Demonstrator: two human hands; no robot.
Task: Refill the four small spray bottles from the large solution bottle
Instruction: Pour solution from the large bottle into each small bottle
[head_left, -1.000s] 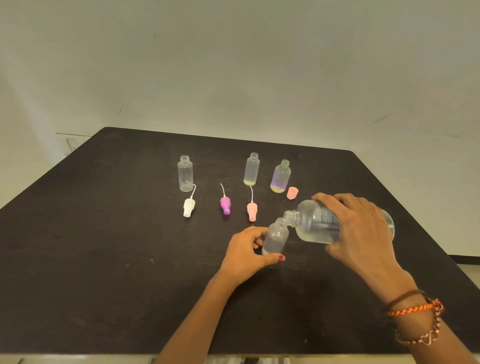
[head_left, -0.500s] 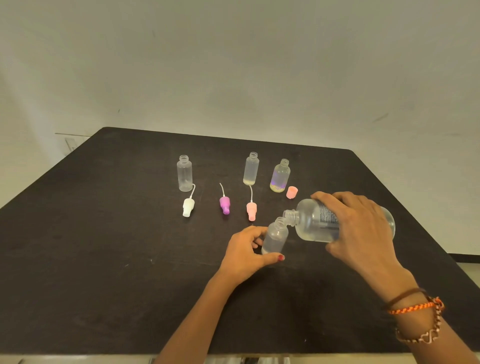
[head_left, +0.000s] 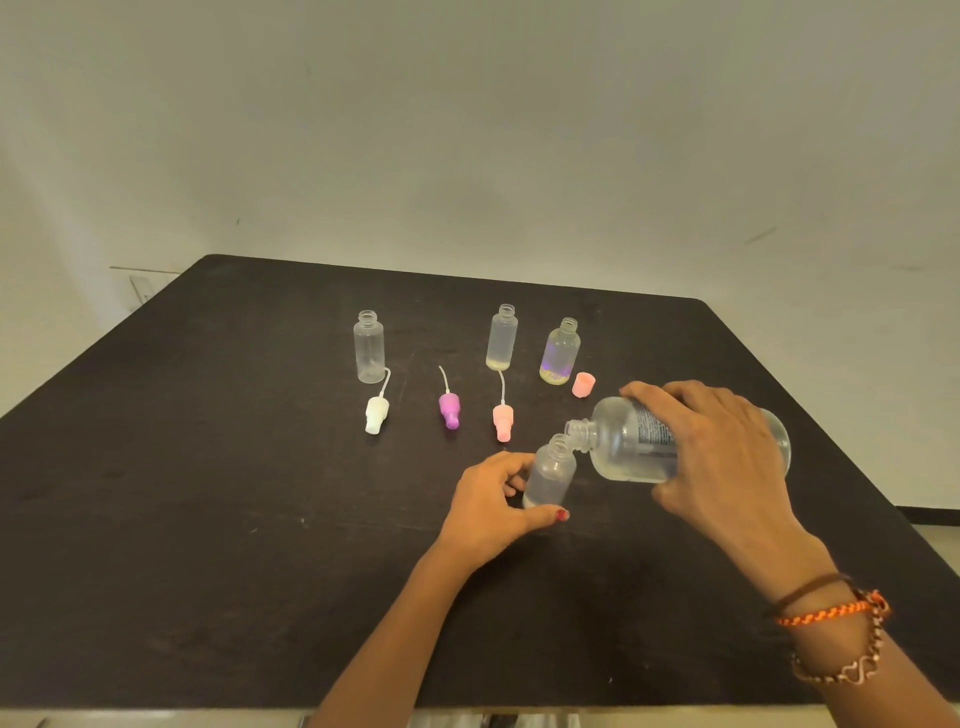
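Large solution bottle (head_left: 628, 441): clear plastic, round; long axis near level, neck pointing left and slightly down onto the small spray bottle (head_left: 549, 474).
Change: almost none since half a second ago.
Right hand (head_left: 722, 457): wrapped round the large bottle.
Left hand (head_left: 488, 506): fingers and thumb curled round the frosted small bottle, which leans right on the black table (head_left: 208, 493).

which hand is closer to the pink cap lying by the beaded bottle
Right. The right hand, gripping the large bottle, has its fingers just right of the pink cap. The left hand holds a small bottle nearer the camera.
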